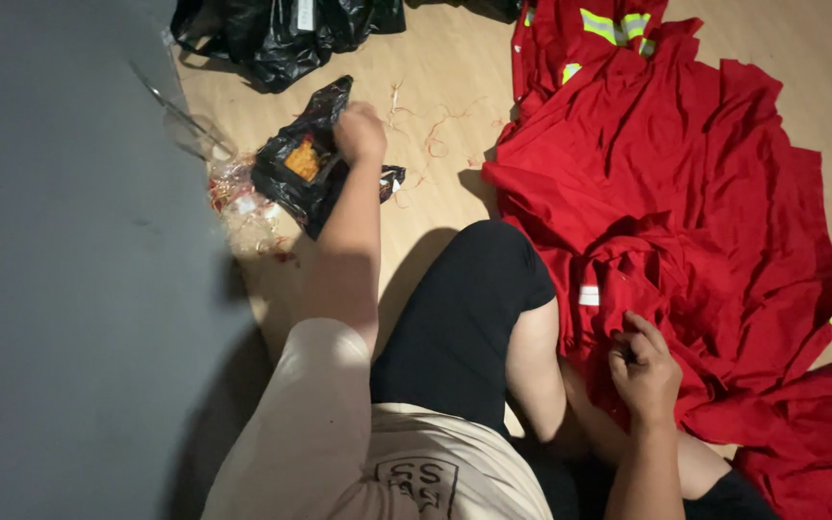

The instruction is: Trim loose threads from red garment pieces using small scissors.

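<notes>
Reaching left hand (360,132) into black bag (293,183); white label (588,296) on red cloth (695,202).

Pale wooden floor (435,58) | heap of red work garments (715,212) with reflective stripes, right | small black plastic bag (305,173) and crumpled clear wrapping (243,207), left | larger black bags (281,34), top | loose red thread scraps (430,135), centre

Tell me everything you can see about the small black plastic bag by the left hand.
The small black plastic bag is thin, glossy film, crumpled and lying on the wooden floor beside the grey wall. Its mouth gapes open, showing something orange-yellow inside. The left hand grips its upper edge. Crinkled clear plastic wrap lies against its left side, and loose red threads are scattered to its right.
</notes>
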